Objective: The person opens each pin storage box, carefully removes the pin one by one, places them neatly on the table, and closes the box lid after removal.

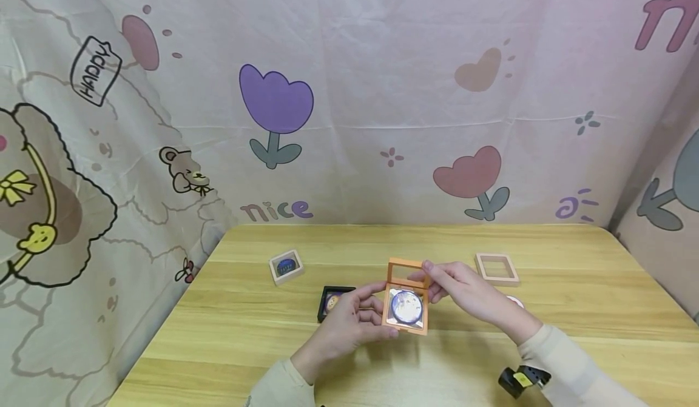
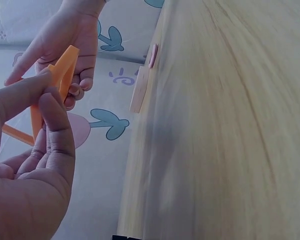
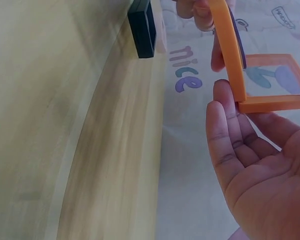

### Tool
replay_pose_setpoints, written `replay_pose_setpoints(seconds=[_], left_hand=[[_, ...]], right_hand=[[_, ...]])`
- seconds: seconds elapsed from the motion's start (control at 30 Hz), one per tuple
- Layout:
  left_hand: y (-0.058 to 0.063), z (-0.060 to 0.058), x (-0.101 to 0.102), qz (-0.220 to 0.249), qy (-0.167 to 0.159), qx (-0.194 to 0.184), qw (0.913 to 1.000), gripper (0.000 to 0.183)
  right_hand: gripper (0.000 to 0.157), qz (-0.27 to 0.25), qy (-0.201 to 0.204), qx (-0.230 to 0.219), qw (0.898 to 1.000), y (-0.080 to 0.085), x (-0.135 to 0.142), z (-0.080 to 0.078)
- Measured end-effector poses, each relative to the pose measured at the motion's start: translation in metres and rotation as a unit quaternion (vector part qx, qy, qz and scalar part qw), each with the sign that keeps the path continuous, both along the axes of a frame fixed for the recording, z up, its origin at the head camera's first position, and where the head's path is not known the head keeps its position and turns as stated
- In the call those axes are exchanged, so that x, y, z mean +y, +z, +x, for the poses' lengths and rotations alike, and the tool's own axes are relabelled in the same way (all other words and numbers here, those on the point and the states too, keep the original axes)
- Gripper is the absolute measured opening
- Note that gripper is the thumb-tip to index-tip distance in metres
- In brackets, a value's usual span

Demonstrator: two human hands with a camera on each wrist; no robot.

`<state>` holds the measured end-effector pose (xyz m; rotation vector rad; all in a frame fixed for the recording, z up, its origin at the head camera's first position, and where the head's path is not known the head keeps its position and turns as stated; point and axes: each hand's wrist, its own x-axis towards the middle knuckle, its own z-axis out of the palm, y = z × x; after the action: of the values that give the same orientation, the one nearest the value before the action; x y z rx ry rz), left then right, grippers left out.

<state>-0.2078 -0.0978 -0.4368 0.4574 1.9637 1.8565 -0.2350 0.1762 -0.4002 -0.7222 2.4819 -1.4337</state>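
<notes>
Above the table, an orange hinged display case (image 1: 405, 328) stands opened, its window lid tilted up at the back. A round shiny badge (image 1: 406, 307) with a dark bluish rim lies in its lower half. My left hand (image 1: 349, 322) grips that lower half from the left, thumb along the front edge, fingers at the side. From the right, my right hand (image 1: 461, 289) pinches the lid's side, thumb at its upper corner. In the right wrist view, fingertips (image 3: 223, 92) of the right hand are right at the hinge.
A black case (image 1: 322, 311) with a round badge is partly behind my left hand. Farther left lies a pale pink case (image 1: 278, 277) with a blue badge. At right are a pale pink frame (image 1: 499, 281) and a round white-and-pink piece (image 1: 515, 301), partly hidden by my forearm. Printed cloth (image 1: 349, 91) hangs behind.
</notes>
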Motion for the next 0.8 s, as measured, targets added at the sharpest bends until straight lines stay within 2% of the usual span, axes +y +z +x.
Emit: replay_pose_setpoints(seconds=[0.4, 0.6, 0.8], left_hand=[[0.0019, -0.0002, -0.001, 0.005, -0.006, 0.001, 1.0, 0.088], [0.0011, -0.0015, -0.0024, 0.005, -0.02, 0.004, 0.9998, 0.071], [0.0003, -0.0023, -0.0018, 0.018, -0.018, 0.001, 0.9997, 0.06]], right_hand=[[0.055, -0.01, 0.01, -0.003, 1.0, -0.0019, 0.0009, -0.0021], [0.056, -0.01, 0.012, -0.004, 1.0, -0.0019, 0.0006, -0.0018], [0.057, -0.011, 0.018, -0.004, 1.0, -0.0015, 0.0009, -0.0007]])
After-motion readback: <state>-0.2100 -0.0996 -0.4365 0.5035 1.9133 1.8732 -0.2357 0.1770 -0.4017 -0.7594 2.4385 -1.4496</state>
